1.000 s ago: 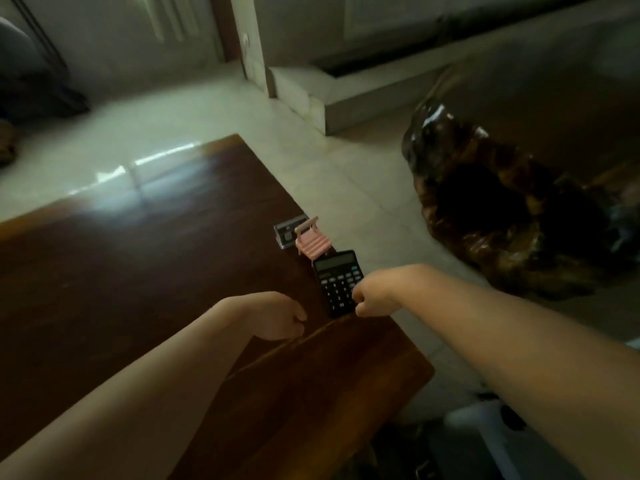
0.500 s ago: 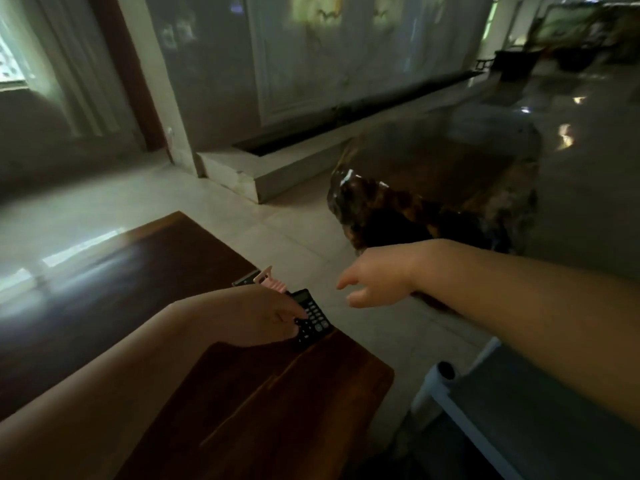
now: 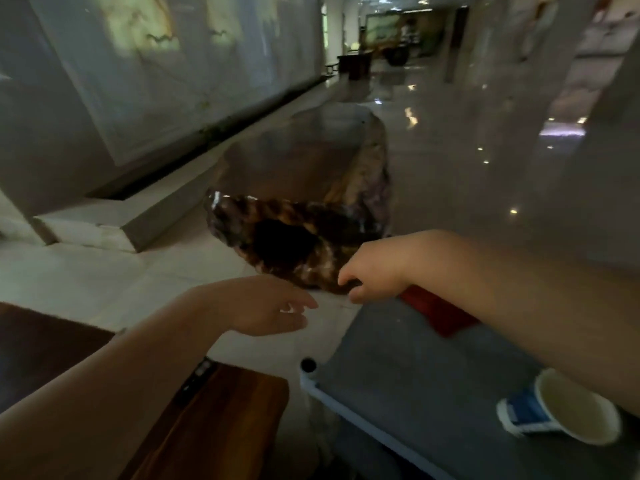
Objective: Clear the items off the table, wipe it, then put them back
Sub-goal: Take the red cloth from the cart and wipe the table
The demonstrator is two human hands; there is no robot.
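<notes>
Both hands have swung right off the bench [image 3: 221, 420]: left hand [image 3: 266, 306] and right hand [image 3: 375, 271] hover empty, fingers apart, while the calculator [image 3: 195, 379] lies behind near the left forearm, long axis near-to-far.

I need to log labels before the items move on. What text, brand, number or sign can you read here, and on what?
None can be read.
Paper cup: blue print on its side, too blurred to read.
Calculator: only an edge shows beside the left forearm, on the wooden table; key markings too small and blurred.
Red item on the grey shelf: no lettering shows.
</notes>
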